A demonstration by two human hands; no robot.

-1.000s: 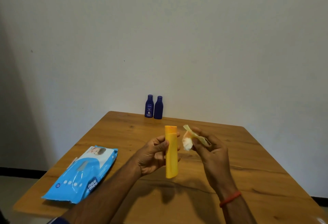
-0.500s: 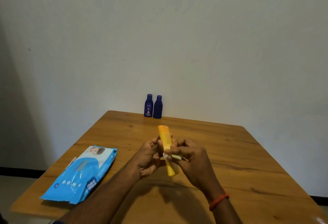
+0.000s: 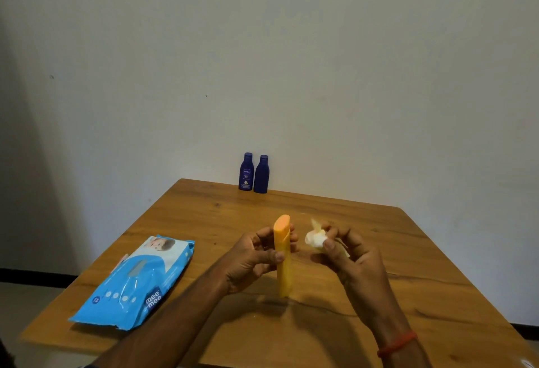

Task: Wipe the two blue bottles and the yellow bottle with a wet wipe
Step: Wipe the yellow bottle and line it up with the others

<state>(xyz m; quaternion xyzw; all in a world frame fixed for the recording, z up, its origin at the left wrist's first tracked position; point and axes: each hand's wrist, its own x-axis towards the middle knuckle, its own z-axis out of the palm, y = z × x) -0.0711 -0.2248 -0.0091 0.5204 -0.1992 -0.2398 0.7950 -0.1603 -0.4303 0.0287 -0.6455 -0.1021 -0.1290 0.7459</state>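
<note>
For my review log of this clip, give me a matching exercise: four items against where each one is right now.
1. yellow bottle
2. wipe
3. blue bottles
4. wipe pack

a. lying at the table's left
b. in the right hand
c. standing at the table's far edge, by the wall
d. in the left hand

Pairs: 1-d, 2-b, 3-c, 4-a

**Colours on show**

Yellow bottle [image 3: 283, 259] with an orange top; two deep blue bottles [image 3: 253, 173]; white wet wipe [image 3: 315, 240]; light blue and white wipes pack [image 3: 137, 281]; brown wood-grain tabletop [image 3: 408, 294]; red-orange wristband [image 3: 397, 343]; pale grey-white wall [image 3: 291, 76].
</note>
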